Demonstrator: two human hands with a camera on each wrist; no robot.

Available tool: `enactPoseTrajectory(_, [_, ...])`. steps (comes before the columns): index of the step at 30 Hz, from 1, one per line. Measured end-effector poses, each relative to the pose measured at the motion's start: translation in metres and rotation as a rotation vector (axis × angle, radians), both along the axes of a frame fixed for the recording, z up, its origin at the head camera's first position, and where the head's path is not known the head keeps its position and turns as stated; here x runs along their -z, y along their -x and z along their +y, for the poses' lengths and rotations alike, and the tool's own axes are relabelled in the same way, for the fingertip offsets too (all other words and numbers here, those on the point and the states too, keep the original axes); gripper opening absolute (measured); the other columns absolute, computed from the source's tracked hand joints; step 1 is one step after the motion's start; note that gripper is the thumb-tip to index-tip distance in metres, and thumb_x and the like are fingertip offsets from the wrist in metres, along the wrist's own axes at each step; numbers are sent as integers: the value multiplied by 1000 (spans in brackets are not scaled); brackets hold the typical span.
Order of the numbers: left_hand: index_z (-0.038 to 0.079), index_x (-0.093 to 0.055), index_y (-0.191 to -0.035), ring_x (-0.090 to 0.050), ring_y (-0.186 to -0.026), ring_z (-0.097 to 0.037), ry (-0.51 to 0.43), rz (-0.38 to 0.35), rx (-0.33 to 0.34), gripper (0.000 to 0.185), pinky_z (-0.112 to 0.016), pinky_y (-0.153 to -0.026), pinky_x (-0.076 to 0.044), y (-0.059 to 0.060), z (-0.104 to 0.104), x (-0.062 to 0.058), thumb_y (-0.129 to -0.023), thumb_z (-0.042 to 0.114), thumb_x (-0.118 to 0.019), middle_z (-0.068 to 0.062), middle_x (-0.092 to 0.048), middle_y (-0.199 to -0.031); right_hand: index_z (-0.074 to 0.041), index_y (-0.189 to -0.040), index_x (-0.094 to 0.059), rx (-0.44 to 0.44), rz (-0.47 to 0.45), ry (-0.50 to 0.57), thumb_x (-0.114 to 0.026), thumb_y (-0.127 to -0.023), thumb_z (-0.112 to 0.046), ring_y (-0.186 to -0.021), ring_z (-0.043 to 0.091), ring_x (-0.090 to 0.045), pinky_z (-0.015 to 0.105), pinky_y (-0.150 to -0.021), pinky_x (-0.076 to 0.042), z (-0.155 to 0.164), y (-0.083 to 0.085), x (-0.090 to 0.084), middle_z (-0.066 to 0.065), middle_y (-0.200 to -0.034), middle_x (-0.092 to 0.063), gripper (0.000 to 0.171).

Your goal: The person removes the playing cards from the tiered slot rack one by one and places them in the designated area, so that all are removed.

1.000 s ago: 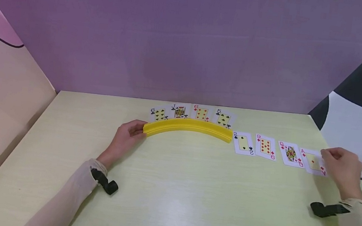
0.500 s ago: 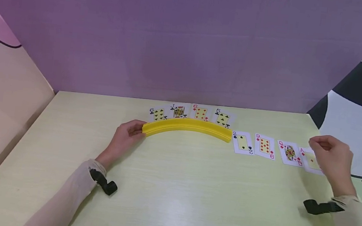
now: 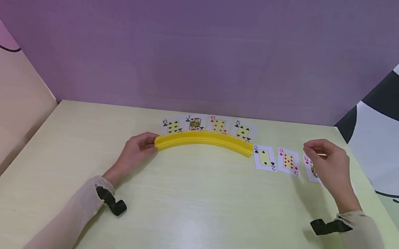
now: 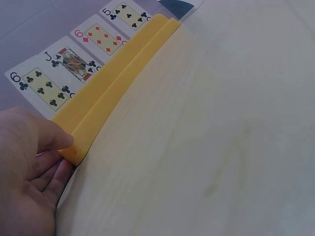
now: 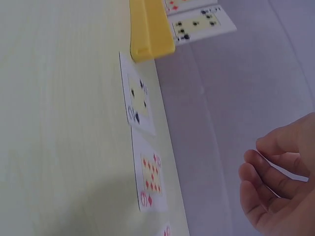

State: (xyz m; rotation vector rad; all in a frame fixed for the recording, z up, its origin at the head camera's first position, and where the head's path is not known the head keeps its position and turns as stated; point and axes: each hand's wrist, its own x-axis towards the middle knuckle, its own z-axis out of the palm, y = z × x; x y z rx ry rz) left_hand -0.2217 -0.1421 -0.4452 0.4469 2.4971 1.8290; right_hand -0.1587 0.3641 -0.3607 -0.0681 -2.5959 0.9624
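Nearest in the head view, two pale sleeves with black wrist straps are seen over the pale yellow-green counter [image 3: 188, 222]. At the left, the left hand [image 3: 136, 153] is laid at the left end of the curved yellow card holder [image 3: 205, 140]; in the left wrist view its thumb [image 4: 51, 137] is pressed on top of that end and the other fingers are curled beneath it, so the holder is gripped there. At the right, the right hand [image 3: 328, 162] is raised above the counter, and a card [image 3: 321, 155] is pinched edge-on between its thumb and fingertips; the card's face cannot be read. In the right wrist view only a thin pale edge of the card is seen between the curled fingers [image 5: 268, 169].

Just beneath and left of the right hand, a queen of diamonds [image 3: 312, 169] is laid face up, partly covered by the hand. Further left along the same row, a nine of diamonds [image 3: 288, 161] and a two of spades [image 3: 264, 157] are laid flat, the two just beside the holder's right end.

Beyond the holder's front wall, four cards are stood in its slot, from left to right: six of clubs [image 3: 172, 126], jack of clubs [image 3: 194, 123], six of diamonds [image 3: 219, 125] and five of clubs [image 3: 244, 131]. Behind the counter, a purple wall [image 3: 208, 43] is seen.
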Motion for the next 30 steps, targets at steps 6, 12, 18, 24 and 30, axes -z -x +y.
enactPoseTrajectory(6, [3,-64,-125,-64,-110,-27,-20,7,14,33,-25,-94,-54,1,1,2,-92,-2,-67,-14,-67,-121,-3,-108,-70,-61,50,8,-64,-98,-19,-84,-7,-55,2,-70,-45,-20,4,0,3,-94,-70,19])
enactPoseTrajectory(12, [4,-65,-124,-65,-109,-24,-9,7,10,32,-26,-94,-55,1,0,2,-92,-1,-67,-11,-67,-121,-2,-111,-68,-111,24,-3,-63,-98,-19,-86,-6,-55,2,-73,-44,-32,9,3,14,-102,-69,21])
enactPoseTrajectory(18, [5,-65,-124,-65,-109,-24,7,6,1,33,-27,-95,-55,0,0,0,-92,-1,-68,-11,-67,-121,-4,-112,-68,-132,11,-2,-63,-99,-22,-90,-2,-55,4,-74,-44,-46,15,1,12,-105,-69,22])
enactPoseTrajectory(24, [4,-64,-125,-65,-109,-24,24,2,-6,33,-28,-94,-55,0,-1,1,-92,-1,-67,-11,-67,-121,-5,-112,-67,-163,2,9,-62,-99,-21,-93,7,-56,6,-75,-45,-59,19,-2,10,-105,-69,21])
enactPoseTrajectory(30, [4,-64,-125,-65,-109,-24,23,3,-4,34,-29,-95,-55,0,-1,2,-92,-1,-68,-12,-67,-122,-5,-110,-68,-177,7,21,-63,-99,-19,-94,9,-57,7,-76,-46,-72,25,-5,10,-106,-69,18])
